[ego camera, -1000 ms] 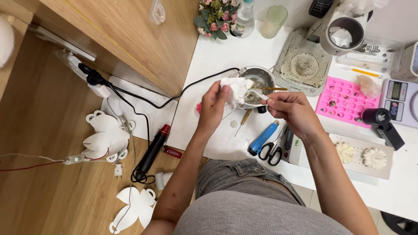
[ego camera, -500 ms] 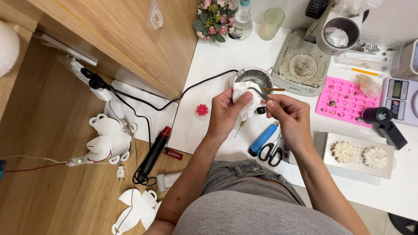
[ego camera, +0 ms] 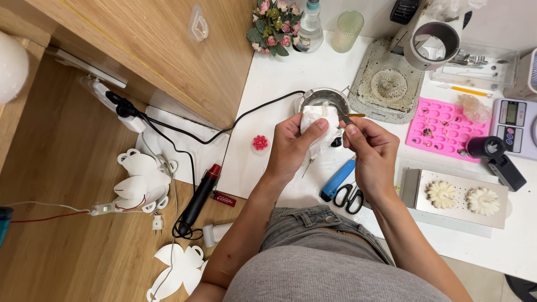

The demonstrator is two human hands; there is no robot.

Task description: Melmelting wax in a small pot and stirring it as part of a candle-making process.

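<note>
My left hand point(ego camera: 292, 146) grips a crumpled white tissue point(ego camera: 319, 120) just in front of a small metal melting pot point(ego camera: 324, 99) on the white table point(ego camera: 285, 67). My right hand point(ego camera: 370, 148) pinches a thin metal tool point(ego camera: 343, 117), and its tip is pressed into the tissue. Both hands meet over the table's near middle. A small red flower piece point(ego camera: 259, 142) lies to the left of my left hand.
A blue-handled tool point(ego camera: 338, 179) and black scissors point(ego camera: 349, 197) lie below my right hand. To the right sit a pink silicone mould point(ego camera: 442, 127), a digital scale point(ego camera: 516, 123) and a tray with two white flowers point(ego camera: 462, 197). A black heat gun point(ego camera: 197, 196) lies on the wooden floor.
Both hands have drawn back from over the pot toward me. The tissue now wraps the tool's tip, and the red flower piece has come into view.
</note>
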